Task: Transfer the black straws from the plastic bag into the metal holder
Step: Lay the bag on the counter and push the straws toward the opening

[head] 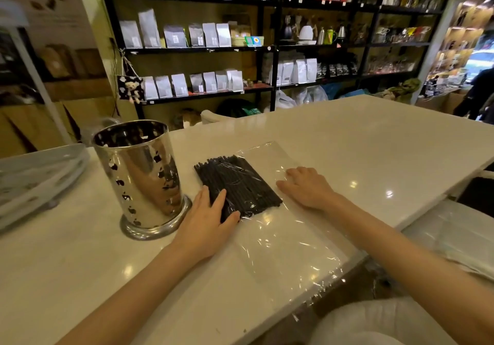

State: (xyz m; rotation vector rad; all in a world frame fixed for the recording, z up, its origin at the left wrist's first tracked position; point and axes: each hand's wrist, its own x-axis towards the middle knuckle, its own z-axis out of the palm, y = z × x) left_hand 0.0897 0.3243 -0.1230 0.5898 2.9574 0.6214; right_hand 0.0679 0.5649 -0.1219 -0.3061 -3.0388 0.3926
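A flat bundle of black straws [238,181] lies inside a clear plastic bag [283,240] on the white counter. The bag's near end hangs over the counter's front edge. A shiny metal holder [141,176] with cut-out holes stands upright just left of the straws; I cannot see inside it. My left hand [209,221] rests flat on the near left corner of the bundle, fingers spread over the plastic. My right hand [307,187] lies palm down on the bag's clear part to the right of the straws. Neither hand grips anything.
A grey tray [34,181] sits at the far left of the white counter [361,144]. Black shelves with bags and kettles [240,37] stand behind the counter. A white chair seat [454,237] is at the lower right.
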